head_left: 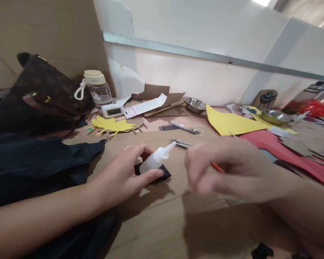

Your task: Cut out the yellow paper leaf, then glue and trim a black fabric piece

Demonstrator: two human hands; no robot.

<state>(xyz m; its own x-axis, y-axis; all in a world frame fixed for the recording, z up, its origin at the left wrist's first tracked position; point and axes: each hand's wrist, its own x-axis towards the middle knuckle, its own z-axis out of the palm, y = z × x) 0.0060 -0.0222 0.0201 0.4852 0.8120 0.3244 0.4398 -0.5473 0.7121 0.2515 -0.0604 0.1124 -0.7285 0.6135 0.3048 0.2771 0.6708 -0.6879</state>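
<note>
My left hand [132, 169] is clamped around the white squeeze bottle [152, 160], nozzle up and leaning towards my right hand, perhaps for easy reach. A black scrap [164, 173] lies beneath my left thumb. My right hand [226, 169], blurred, curls loosely beside it; I can't tell whether its fingertips meet.

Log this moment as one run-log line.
left hand: holds white squeeze bottle, nozzle tilted up | right hand: blurred, fingers curled, grip unclear | by bottle: black piece | farther back: yellow cutout, steel bowl
</note>
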